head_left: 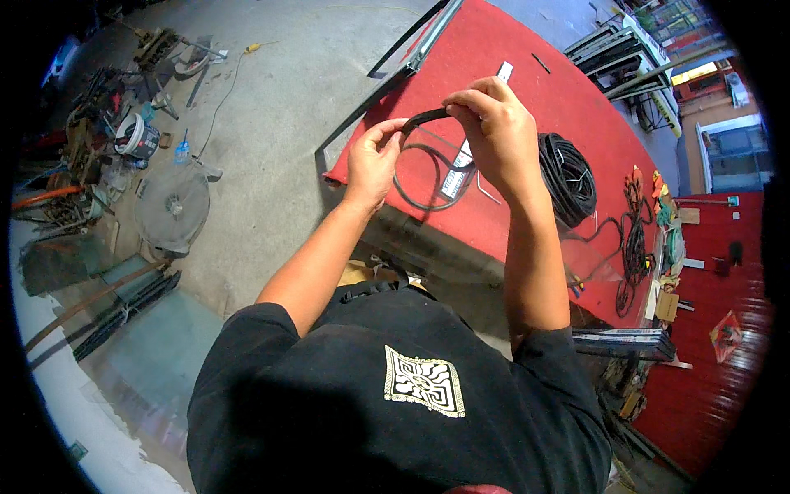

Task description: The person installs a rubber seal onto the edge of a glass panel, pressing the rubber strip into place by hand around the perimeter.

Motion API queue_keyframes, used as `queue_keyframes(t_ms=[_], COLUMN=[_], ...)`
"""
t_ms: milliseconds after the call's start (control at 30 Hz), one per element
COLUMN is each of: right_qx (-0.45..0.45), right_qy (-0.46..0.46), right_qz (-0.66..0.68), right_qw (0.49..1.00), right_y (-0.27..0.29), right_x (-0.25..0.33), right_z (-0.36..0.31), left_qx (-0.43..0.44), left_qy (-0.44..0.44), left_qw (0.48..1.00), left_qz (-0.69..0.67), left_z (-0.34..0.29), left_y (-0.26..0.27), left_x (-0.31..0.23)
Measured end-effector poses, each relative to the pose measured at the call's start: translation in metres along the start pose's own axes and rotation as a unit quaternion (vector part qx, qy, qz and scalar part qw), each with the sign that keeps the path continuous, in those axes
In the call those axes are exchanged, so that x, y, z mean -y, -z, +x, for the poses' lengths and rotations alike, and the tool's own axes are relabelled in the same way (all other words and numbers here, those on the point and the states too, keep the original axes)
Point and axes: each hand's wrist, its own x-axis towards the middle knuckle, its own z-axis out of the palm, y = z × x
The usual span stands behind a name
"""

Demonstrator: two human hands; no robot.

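Note:
My left hand (374, 166) pinches a black rubber strip (425, 118) between thumb and fingers. A short way to the right, my right hand (500, 132) pinches the same strip. The length between the hands bows upward, and a loop of it hangs below them over the red tabletop (461, 49). Under my hands lies a long white piece with printing (457, 174), partly hidden by the right hand. Beside it rests a thin L-shaped rod (487, 188). A thick coil of black strip (568, 179) sits just right of my right forearm.
A tangle of dark cable (632, 247) lies on the table's right side. A metal frame (411, 62) leans along its left edge. Glass sheets (164, 337), a bucket (137, 136) and a round grey disc (172, 206) are on the left floor. Stacked frames (617, 53) stand at far right.

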Motion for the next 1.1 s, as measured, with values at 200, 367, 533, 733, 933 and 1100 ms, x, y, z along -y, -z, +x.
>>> queue_keyframes(t_ms=[200, 367, 533, 733, 933, 1100], right_qx=[-0.026, -0.035, -0.009, 0.048, 0.076, 0.065], right_qy=[0.055, 0.071, 0.014, -0.033, -0.062, -0.044], right_qz=[-0.001, -0.017, -0.014, -0.029, -0.051, -0.058], right_qw=[0.998, 0.997, 1.0, 0.998, 0.994, 0.995], right_y=[-0.018, -0.016, 0.0, 0.005, 0.0, -0.004], right_x=[-0.004, -0.002, -0.002, -0.01, -0.012, -0.008], right_z=[0.02, 0.02, -0.001, -0.025, -0.055, -0.057], left_qx=[0.039, 0.053, 0.059, 0.064, 0.06, 0.034], left_qy=[0.046, 0.035, 0.027, 0.036, 0.025, -0.074], left_qw=[0.998, 0.998, 0.997, 0.997, 0.998, 0.993], left_qz=[-0.017, 0.004, -0.036, -0.039, -0.014, 0.091], left_z=[0.008, 0.007, 0.007, 0.007, 0.003, -0.004], left_y=[0.005, 0.006, 0.007, 0.009, 0.004, 0.003], left_x=[0.002, -0.003, -0.004, -0.005, -0.002, 0.005])
